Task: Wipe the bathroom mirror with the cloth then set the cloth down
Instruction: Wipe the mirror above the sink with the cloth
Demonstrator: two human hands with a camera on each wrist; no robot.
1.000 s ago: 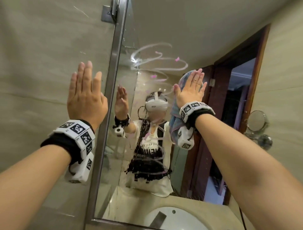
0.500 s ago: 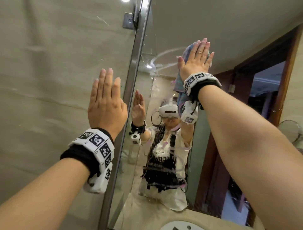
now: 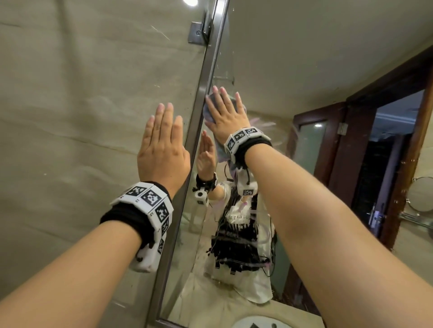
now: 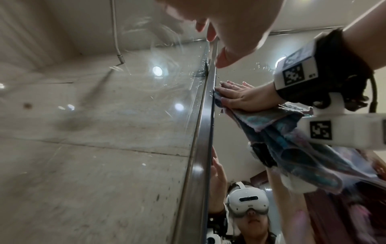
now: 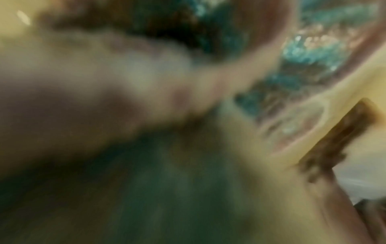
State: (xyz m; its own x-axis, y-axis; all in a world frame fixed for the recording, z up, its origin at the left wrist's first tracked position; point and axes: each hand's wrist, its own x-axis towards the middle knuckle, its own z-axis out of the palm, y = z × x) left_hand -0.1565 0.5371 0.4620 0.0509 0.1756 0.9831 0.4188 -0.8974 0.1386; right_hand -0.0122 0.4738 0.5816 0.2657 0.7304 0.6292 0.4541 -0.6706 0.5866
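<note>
With the right hand (image 3: 223,117) pressing the cloth (image 4: 292,135) flat-fingered at the mirror (image 3: 293,70) frame's left edge and the left hand (image 3: 162,149) open-fingered on the wall, the unpinched cloth risked slipping free.

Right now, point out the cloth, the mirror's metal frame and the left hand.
cloth (image 4: 277,125), left wrist view, on the folds hanging below the right hand (image 4: 246,97).
mirror's metal frame (image 3: 199,98), head view, on the vertical left strip.
left hand (image 3: 162,154), head view, on the back of the hand.

Beige tiled wall (image 3: 82,117), round ceiling light glare (image 3: 190,1), metal bracket (image 3: 198,32), dark wooden door frame (image 3: 351,149)
</note>
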